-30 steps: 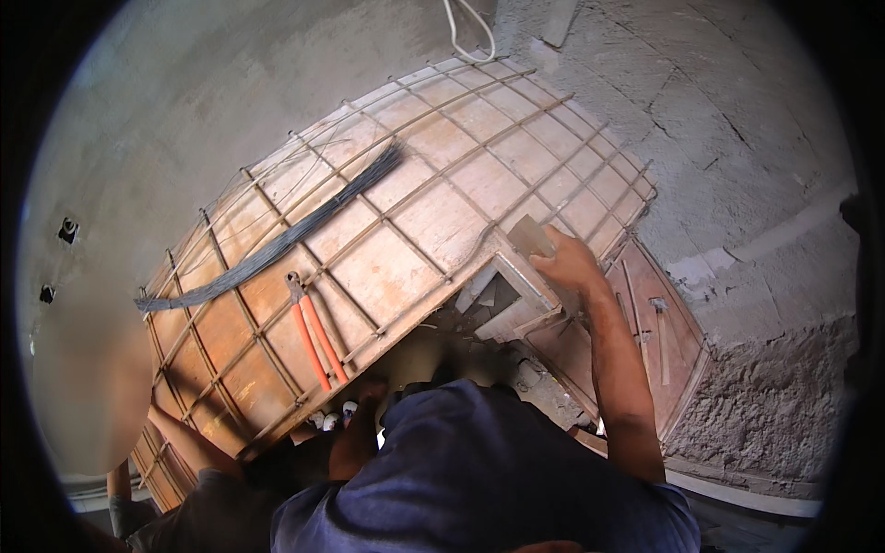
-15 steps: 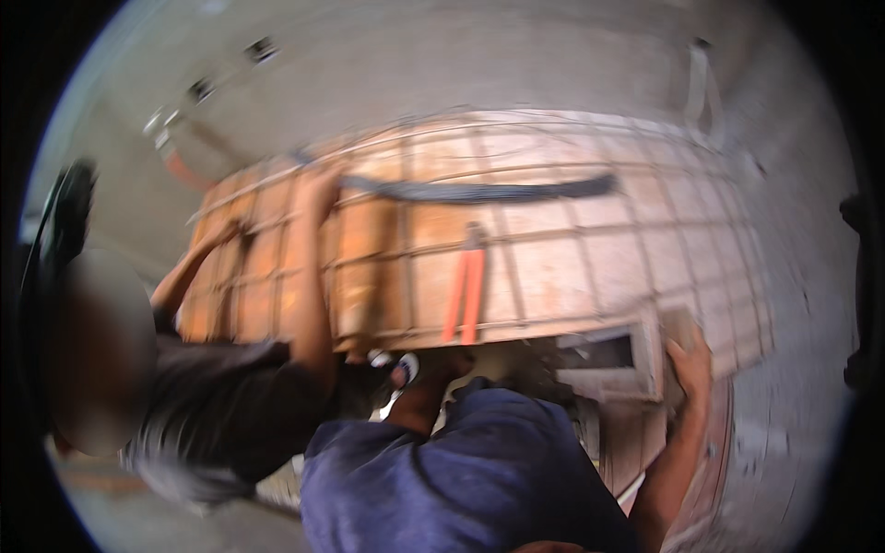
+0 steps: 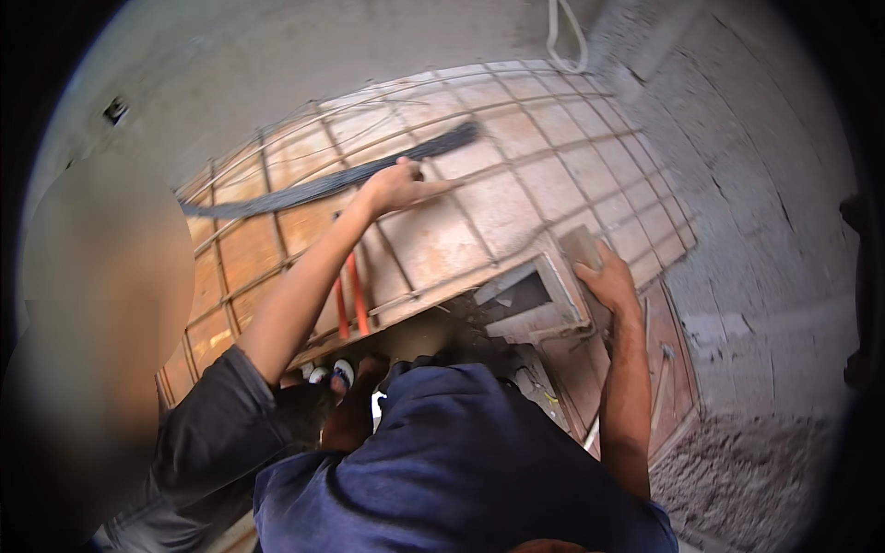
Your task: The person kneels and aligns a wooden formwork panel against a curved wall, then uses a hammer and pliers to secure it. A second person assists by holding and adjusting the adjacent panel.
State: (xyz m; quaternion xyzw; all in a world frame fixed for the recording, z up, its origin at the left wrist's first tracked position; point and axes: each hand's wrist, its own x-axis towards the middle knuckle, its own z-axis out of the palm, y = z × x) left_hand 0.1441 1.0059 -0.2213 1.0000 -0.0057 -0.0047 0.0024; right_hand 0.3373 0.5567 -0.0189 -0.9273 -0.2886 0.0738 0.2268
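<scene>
In the head view, the only one I have from my distance, I look first at the right hand (image 3: 612, 276) of the wearer. It is half closed, the thumb on one side of a wooden block (image 3: 579, 247) and the fingers, as it seems, on the other, so the grip opens only as wide as the block. The block is at the upper corner of a wooden frame (image 3: 565, 284); I think it is held by its near side so that the far side remains free. Whether it touches the frame, I cannot tell.

The left hand I cannot make out: a dark limb (image 3: 358, 405) beside the blue shirt (image 3: 442, 442) may be that arm, but its grip is hidden from me.

Farther up, a co-worker's hand (image 3: 396, 189) reaches over the steel bars (image 3: 463, 215), just beside a bundle of grey wire (image 3: 323, 189). The bundle lies across the bars, probably to be easily reached. Under that forearm, the cutters (image 3: 356, 300) lie with their red handles toward the near edge, which I judge convenient for taking. On the right, a hammer (image 3: 662, 378) rests on a reddish board.
</scene>
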